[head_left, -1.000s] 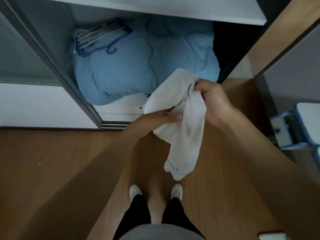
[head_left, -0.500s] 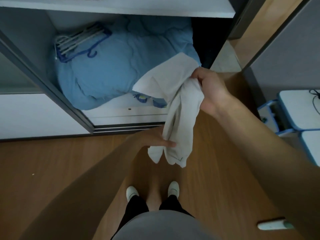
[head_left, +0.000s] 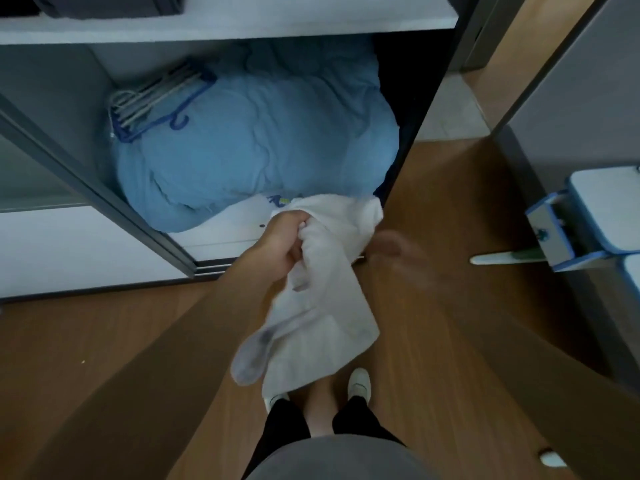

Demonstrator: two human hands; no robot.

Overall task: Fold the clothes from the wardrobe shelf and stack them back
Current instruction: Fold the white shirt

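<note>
A white garment hangs in front of the open wardrobe, over the wooden floor. My left hand grips its bunched upper part, and the cloth falls down towards my feet. My right hand is blurred with motion just right of the garment's top edge; I cannot tell whether it touches the cloth. On the wardrobe shelf above lies a dark folded piece, cut off by the frame's top.
The lower wardrobe compartment holds a big blue duvet with a bundle of hangers on it. A grey sliding door frame runs on the left. White-and-blue boxes stand at the right wall.
My left hand has moved up and taken the garment's top. My right hand has left its grip there and swung to the right. The garment hangs lower than before.
</note>
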